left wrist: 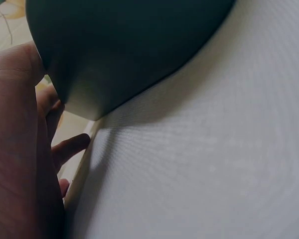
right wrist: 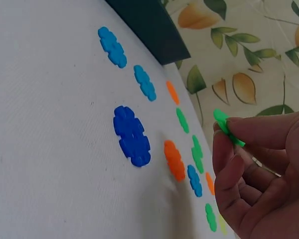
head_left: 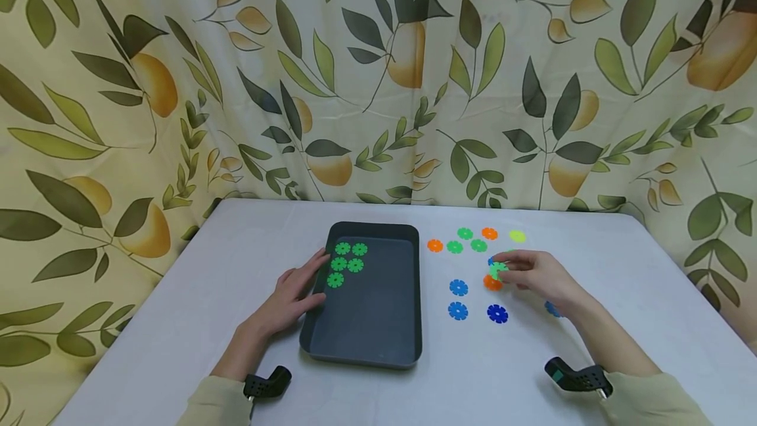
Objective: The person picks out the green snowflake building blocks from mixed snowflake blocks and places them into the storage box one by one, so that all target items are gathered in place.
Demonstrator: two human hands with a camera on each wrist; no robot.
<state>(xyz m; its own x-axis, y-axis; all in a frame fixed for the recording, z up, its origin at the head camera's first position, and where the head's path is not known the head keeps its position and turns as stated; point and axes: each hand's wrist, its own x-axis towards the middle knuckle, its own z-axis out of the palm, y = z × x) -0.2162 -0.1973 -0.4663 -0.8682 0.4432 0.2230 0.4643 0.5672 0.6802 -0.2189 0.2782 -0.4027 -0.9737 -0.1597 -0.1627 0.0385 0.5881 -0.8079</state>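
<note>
My right hand [head_left: 541,276] pinches a green notched plastic disc [right wrist: 221,118] between thumb and fingertips, lifted above the white table. In the head view it overlaps an orange disc [head_left: 492,284] lying below. My left hand [head_left: 290,296] rests against the left side of a dark grey tray [head_left: 372,321], its fingers reaching along the rim. From the left wrist, its thumb shows at the tray's outer wall [left wrist: 124,50]. Several green discs [head_left: 355,265] lie inside the tray, grouped at its far left.
Right of the tray, loose discs lie spread on the table [head_left: 473,373]: light blue [head_left: 458,311], dark blue [head_left: 497,313], orange [head_left: 435,246], green [head_left: 455,247] and yellow [head_left: 517,236]. One blue disc [head_left: 552,309] is partly hidden by the right forearm. A leaf-patterned curtain [head_left: 378,117] hangs behind.
</note>
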